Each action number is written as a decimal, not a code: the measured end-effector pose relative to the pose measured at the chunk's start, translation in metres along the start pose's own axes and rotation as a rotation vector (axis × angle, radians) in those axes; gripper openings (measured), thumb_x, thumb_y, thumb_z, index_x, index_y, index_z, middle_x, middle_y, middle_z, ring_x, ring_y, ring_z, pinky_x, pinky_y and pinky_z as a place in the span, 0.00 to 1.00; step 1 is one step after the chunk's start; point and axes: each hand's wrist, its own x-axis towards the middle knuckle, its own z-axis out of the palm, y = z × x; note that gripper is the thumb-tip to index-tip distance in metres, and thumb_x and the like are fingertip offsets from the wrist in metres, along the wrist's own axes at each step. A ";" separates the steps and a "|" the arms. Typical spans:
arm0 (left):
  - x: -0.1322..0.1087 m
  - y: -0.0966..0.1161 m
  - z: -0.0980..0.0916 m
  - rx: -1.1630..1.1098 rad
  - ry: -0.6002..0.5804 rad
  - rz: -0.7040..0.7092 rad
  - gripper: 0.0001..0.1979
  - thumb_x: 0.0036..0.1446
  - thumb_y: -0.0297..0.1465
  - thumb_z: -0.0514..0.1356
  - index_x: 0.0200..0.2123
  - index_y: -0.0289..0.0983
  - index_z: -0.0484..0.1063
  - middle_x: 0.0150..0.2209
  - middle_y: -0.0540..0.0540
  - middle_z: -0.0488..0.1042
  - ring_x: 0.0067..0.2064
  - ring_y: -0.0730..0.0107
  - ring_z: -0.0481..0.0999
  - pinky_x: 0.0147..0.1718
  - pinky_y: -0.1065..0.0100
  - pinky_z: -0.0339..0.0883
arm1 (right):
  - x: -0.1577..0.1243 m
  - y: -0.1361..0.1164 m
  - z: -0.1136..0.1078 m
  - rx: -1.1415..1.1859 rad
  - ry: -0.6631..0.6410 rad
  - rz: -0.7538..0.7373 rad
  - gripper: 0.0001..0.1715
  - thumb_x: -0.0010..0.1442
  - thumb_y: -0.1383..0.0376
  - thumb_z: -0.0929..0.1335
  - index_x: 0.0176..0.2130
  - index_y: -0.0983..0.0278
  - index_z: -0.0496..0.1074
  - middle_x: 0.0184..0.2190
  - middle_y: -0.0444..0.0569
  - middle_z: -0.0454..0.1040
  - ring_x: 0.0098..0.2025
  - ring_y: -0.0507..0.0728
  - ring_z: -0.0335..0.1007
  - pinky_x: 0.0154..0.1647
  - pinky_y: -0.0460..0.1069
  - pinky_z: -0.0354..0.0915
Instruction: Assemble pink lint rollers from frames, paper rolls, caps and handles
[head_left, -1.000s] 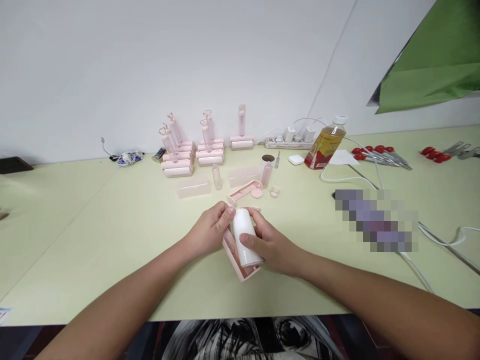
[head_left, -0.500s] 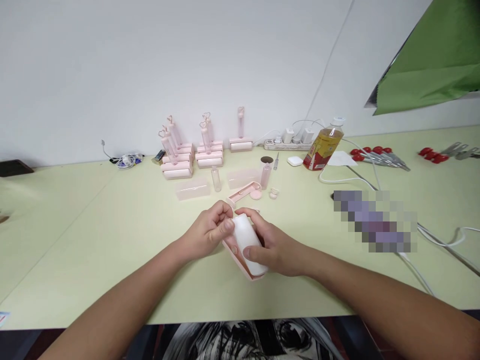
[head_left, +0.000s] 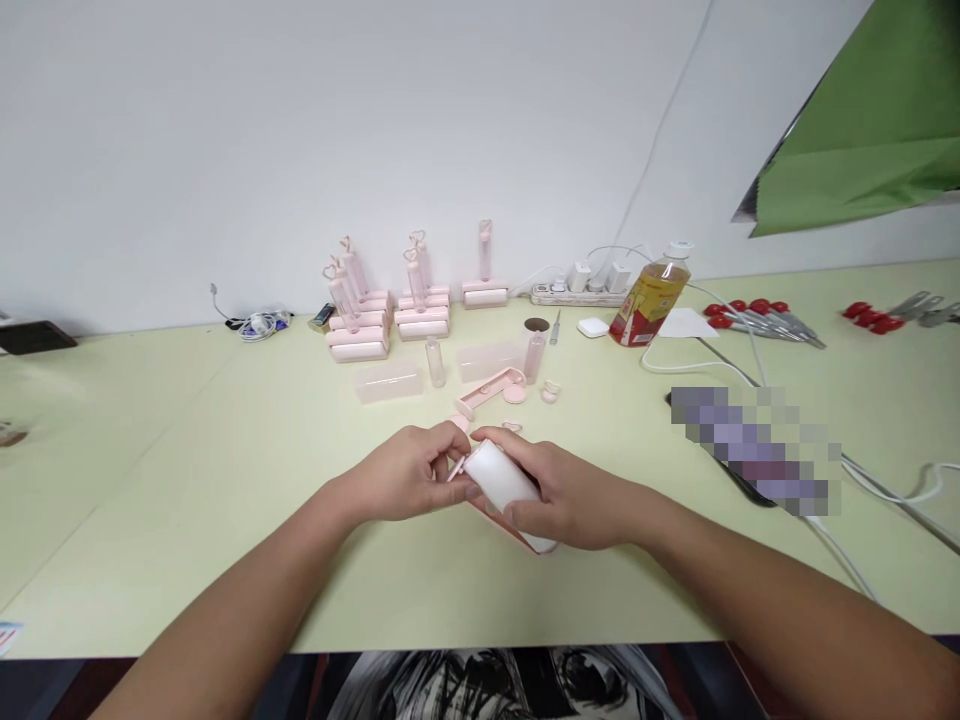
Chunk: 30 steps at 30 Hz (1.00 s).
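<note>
Over the near middle of the table, my right hand (head_left: pixel 574 495) is wrapped round a white lint-roller roll (head_left: pixel 499 475), its thumb lying along the side. The roll sits in a pink holder (head_left: pixel 504 522), only partly visible beneath it. At the roll's left end, the fingers of my left hand (head_left: pixel 401 475) are closed on a pale pink end cap (head_left: pixel 457 467), which shows edge-on. Whether that cap touches the roll I cannot tell. Just beyond my hands lie an open pink holder part (head_left: pixel 491 390) and a small pink heart-shaped loop (head_left: pixel 512 427).
Several assembled pink lint rollers (head_left: pixel 358 338) stand along the wall. In front are translucent covers (head_left: pixel 390 382) and small clear tubes (head_left: pixel 435 362). A power strip (head_left: pixel 577 295), a drink bottle (head_left: pixel 651 297), a blurred-out phone (head_left: pixel 750 450), cables and red-handled tools (head_left: pixel 765 320) occupy the right.
The roll and holder have turned to lie flatter and shifted slightly right. My left hand has drawn a little left and down, and the end cap now shows between its fingers.
</note>
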 end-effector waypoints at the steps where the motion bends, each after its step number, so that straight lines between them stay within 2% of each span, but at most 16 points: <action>1: 0.000 0.000 0.000 0.032 -0.008 0.010 0.10 0.54 0.34 0.61 0.39 0.39 0.67 0.23 0.56 0.66 0.24 0.77 0.64 0.24 0.75 0.56 | 0.000 -0.001 -0.001 -0.011 -0.016 0.013 0.25 0.54 0.69 0.67 0.51 0.58 0.61 0.31 0.41 0.70 0.27 0.52 0.66 0.26 0.45 0.61; 4: -0.001 0.000 0.002 0.106 -0.033 0.044 0.10 0.51 0.29 0.59 0.39 0.39 0.68 0.25 0.55 0.69 0.25 0.77 0.67 0.25 0.75 0.58 | 0.001 -0.003 -0.003 -0.067 -0.036 0.037 0.23 0.52 0.69 0.67 0.49 0.58 0.63 0.33 0.42 0.70 0.29 0.52 0.65 0.27 0.45 0.60; 8: -0.001 0.003 0.005 0.211 -0.041 0.105 0.08 0.50 0.28 0.58 0.37 0.38 0.69 0.26 0.54 0.71 0.26 0.75 0.68 0.26 0.74 0.57 | 0.001 -0.005 -0.006 -0.173 -0.042 0.033 0.22 0.50 0.69 0.68 0.46 0.59 0.64 0.34 0.42 0.70 0.30 0.53 0.64 0.27 0.45 0.59; 13: 0.002 0.005 0.009 0.241 -0.074 0.192 0.03 0.49 0.26 0.57 0.29 0.37 0.64 0.25 0.53 0.68 0.25 0.76 0.65 0.25 0.74 0.55 | 0.001 -0.002 -0.010 -0.236 -0.081 0.014 0.21 0.49 0.67 0.69 0.45 0.59 0.65 0.33 0.41 0.69 0.30 0.52 0.64 0.26 0.45 0.57; 17: 0.002 0.005 0.010 0.218 -0.098 0.180 0.03 0.48 0.25 0.57 0.28 0.37 0.64 0.24 0.54 0.67 0.24 0.77 0.64 0.24 0.74 0.55 | 0.001 -0.001 -0.010 -0.262 -0.122 0.036 0.22 0.49 0.66 0.69 0.45 0.61 0.65 0.32 0.41 0.69 0.29 0.52 0.63 0.25 0.45 0.57; 24: 0.000 0.008 0.009 0.153 -0.207 0.112 0.02 0.50 0.27 0.58 0.30 0.37 0.67 0.25 0.54 0.69 0.25 0.78 0.66 0.23 0.75 0.55 | 0.000 -0.001 -0.013 -0.288 -0.206 0.030 0.28 0.48 0.66 0.70 0.49 0.60 0.64 0.32 0.41 0.69 0.29 0.52 0.63 0.25 0.45 0.56; 30: -0.001 0.011 0.007 0.123 -0.228 0.111 0.01 0.51 0.27 0.58 0.30 0.36 0.68 0.24 0.54 0.68 0.24 0.78 0.65 0.22 0.75 0.55 | -0.001 0.002 -0.013 -0.306 -0.224 0.010 0.28 0.47 0.66 0.70 0.49 0.60 0.64 0.31 0.41 0.69 0.30 0.53 0.64 0.25 0.45 0.56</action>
